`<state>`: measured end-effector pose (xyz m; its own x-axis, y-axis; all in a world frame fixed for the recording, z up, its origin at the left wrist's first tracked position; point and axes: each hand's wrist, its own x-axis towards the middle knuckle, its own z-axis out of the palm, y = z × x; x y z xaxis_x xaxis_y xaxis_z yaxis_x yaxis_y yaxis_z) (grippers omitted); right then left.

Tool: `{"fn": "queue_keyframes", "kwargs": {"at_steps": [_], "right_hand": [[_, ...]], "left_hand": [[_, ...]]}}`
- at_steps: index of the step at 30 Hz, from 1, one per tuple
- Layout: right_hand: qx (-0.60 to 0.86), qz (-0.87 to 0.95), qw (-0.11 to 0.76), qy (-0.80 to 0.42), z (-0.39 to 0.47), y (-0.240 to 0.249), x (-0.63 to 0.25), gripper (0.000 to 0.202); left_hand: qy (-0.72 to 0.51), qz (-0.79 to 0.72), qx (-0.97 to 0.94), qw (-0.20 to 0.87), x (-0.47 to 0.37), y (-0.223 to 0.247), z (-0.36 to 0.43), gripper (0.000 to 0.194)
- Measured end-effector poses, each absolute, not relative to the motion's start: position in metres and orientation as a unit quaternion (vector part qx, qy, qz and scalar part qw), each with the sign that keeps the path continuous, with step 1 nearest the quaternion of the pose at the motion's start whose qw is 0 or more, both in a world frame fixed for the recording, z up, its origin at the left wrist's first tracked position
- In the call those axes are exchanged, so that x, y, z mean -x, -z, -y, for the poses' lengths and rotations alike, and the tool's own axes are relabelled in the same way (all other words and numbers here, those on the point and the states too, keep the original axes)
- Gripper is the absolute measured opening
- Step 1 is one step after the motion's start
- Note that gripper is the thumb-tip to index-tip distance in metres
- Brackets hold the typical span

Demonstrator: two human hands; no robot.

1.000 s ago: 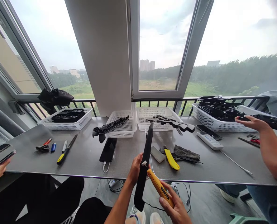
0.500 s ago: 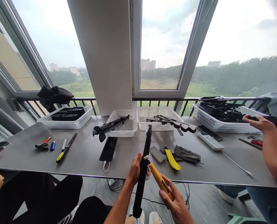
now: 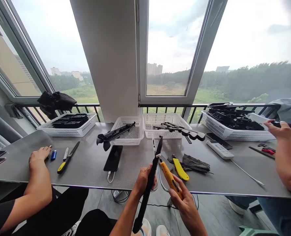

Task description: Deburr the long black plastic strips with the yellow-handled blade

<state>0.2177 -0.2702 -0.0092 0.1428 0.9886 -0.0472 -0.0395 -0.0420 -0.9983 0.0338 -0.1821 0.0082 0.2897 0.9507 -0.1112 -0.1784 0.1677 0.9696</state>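
Note:
My left hand [image 3: 143, 179] is closed round a long black plastic strip [image 3: 149, 186], held tilted over the table's front edge. In my right hand [image 3: 183, 200] is a yellow-orange handheld tool [image 3: 170, 177], its pale tip touching or very close to the strip's upper part. A yellow-handled knife [image 3: 180, 168] lies beside a dark crumpled cloth [image 3: 195, 163] to the right. Behind my hands, black parts [image 3: 117, 132] rest across one white basket [image 3: 128, 141] and more black parts [image 3: 182, 129] across another [image 3: 150, 133].
At the left, a person's hand [image 3: 39, 156] lies on the table [image 3: 86, 170] near a blue lighter [image 3: 53, 155], a marker and a knife [image 3: 68, 159]. A phone [image 3: 113, 158] lies centre-left. Another person's hand [image 3: 281, 131] is at the right, by a full basket [image 3: 230, 133].
My hands have shifted slightly right, with the strip leaning more and the tool still at it. The left person's hand has reached onto the table. The right person's hand has moved right.

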Motion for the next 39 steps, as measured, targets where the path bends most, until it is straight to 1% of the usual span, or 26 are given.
{"fn": "queue_keyframes", "kwargs": {"at_steps": [5, 9, 12, 15, 23, 26, 28, 31, 33, 35, 39], "right_hand": [[0.524, 0.405, 0.570, -0.486, 0.249, -0.003, -0.214, 0.077], [0.506, 0.383, 0.587, -0.502, 0.234, -0.010, -0.211, 0.086], [0.499, 0.372, 0.595, -0.509, 0.228, -0.013, -0.209, 0.088], [0.491, 0.381, 0.594, -0.511, 0.229, -0.009, -0.208, 0.087], [0.501, 0.401, 0.550, -0.535, 0.251, 0.007, -0.210, 0.082], [0.501, 0.394, 0.556, -0.534, 0.249, 0.003, -0.209, 0.083], [0.494, 0.384, 0.573, -0.530, 0.241, -0.001, -0.208, 0.089], [0.478, 0.355, 0.596, -0.538, 0.226, -0.009, -0.207, 0.105], [0.477, 0.336, 0.608, -0.539, 0.218, -0.011, -0.207, 0.112], [0.478, 0.334, 0.610, -0.536, 0.215, -0.011, -0.207, 0.111], [0.482, 0.376, 0.590, -0.528, 0.226, -0.003, -0.207, 0.097]], "left_hand": [[-0.427, -0.406, -0.482, 0.648, -0.034, -0.006, 0.181, 0.086], [-0.424, -0.408, -0.481, 0.650, -0.033, -0.005, 0.180, 0.085], [-0.421, -0.408, -0.484, 0.650, -0.033, -0.005, 0.180, 0.087], [-0.419, -0.408, -0.486, 0.650, -0.032, -0.006, 0.180, 0.088], [-0.421, -0.406, -0.486, 0.649, -0.033, -0.008, 0.180, 0.087], [-0.417, -0.405, -0.491, 0.649, -0.033, -0.008, 0.179, 0.086], [-0.414, -0.405, -0.494, 0.648, -0.033, -0.007, 0.179, 0.086], [-0.412, -0.407, -0.500, 0.644, -0.033, -0.007, 0.179, 0.086], [-0.413, -0.406, -0.504, 0.640, -0.034, -0.007, 0.179, 0.086], [-0.415, -0.404, -0.506, 0.638, -0.034, -0.007, 0.180, 0.087], [-0.417, -0.407, -0.499, 0.642, -0.033, -0.008, 0.181, 0.087]]}}
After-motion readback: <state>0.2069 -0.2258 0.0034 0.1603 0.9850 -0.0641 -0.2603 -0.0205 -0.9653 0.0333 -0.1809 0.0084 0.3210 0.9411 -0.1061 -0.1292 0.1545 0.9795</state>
